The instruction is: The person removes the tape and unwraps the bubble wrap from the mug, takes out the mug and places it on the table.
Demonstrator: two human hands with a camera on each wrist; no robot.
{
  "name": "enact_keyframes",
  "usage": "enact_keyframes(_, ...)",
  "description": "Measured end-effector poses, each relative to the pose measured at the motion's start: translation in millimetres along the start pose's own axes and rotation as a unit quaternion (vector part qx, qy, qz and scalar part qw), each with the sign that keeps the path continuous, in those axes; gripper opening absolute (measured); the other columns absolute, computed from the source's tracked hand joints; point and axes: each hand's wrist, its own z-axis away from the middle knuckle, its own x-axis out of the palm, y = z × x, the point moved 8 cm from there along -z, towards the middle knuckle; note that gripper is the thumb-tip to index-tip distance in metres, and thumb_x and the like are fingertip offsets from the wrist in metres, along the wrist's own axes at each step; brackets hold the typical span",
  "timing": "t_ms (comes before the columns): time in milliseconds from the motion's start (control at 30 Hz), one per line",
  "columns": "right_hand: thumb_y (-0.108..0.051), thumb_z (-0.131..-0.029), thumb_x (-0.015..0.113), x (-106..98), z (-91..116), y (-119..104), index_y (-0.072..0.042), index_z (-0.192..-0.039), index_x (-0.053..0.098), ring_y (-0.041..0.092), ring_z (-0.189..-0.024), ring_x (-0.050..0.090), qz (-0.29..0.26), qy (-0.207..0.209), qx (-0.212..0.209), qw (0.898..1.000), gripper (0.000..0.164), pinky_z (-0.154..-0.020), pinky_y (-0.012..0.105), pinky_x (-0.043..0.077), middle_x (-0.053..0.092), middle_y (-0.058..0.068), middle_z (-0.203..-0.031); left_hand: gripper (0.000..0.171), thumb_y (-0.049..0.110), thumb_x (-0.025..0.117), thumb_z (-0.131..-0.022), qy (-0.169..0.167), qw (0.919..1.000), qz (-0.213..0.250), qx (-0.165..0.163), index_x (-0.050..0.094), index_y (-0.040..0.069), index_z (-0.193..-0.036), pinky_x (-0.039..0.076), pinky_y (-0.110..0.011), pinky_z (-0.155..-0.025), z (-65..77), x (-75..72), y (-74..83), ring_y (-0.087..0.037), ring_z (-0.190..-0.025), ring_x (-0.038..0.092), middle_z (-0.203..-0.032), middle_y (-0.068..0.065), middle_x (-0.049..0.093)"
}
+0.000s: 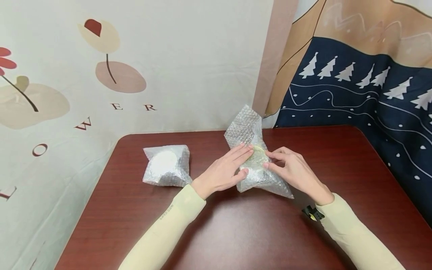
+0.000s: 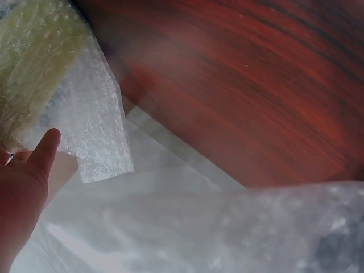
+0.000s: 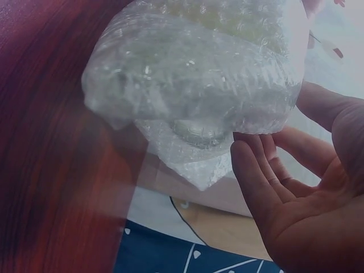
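Presses straight fingers of the left hand (image 1: 224, 170) onto a bubble-wrapped package (image 1: 252, 174) near the far edge of a red-brown table (image 1: 236, 232); touches its right side with the parted, loosely bent fingers of the right hand (image 1: 294, 168), beside yellowish tape (image 1: 258, 156) and well apart from a second wrapped package (image 1: 167, 165) at left.

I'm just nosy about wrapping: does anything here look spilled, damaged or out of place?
Nothing looks spilled or damaged. The one untidy bit is the loose bubble-wrap flap jutting from the far end of the right package; the left package looks more compact.
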Motion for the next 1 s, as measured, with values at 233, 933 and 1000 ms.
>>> enact_keyframes(233,-0.025,-0.094,0.079,-0.2,0.9,-1.0,-0.002,-0.133,0.070,0.017,-0.086,0.060,0.002,0.002,-0.006,1.000,0.046,-0.066,0.028,0.051,0.068,0.004,-0.105,0.062,0.036,0.044,-0.105,0.002,1.0000,0.002,0.001,0.038,0.007,-0.160,0.011,-0.026,-0.125,0.4,1.5,0.4,-0.018,-0.158,0.017,-0.168,-0.003,0.031)
enact_keyframes(933,-0.016,-0.093,0.080,-3.5,4.1,-4.5,-0.004,-0.130,0.073,0.020,-0.093,0.069,-0.006,0.028,-0.020,0.999,0.039,-0.075,0.034,0.059,0.072,0.004,-0.106,0.063,0.036,0.044,-0.106,0.008,0.9999,0.007,0.009,0.038,0.005,-0.160,0.010,-0.025,-0.126,0.5,0.8,0.5,-0.019,-0.158,0.019,-0.168,-0.004,0.032)
enact_keyframes(1000,-0.016,-0.093,0.080,-3.4,4.4,-4.9,-0.004,-0.129,0.073,0.020,-0.094,0.070,-0.008,0.032,-0.021,0.999,0.039,-0.079,0.038,0.060,0.072,0.004,-0.107,0.063,0.036,0.043,-0.106,0.008,0.9999,0.008,0.008,0.038,0.005,-0.160,0.010,-0.025,-0.125,0.8,0.4,0.5,-0.019,-0.158,0.018,-0.168,-0.003,0.032)
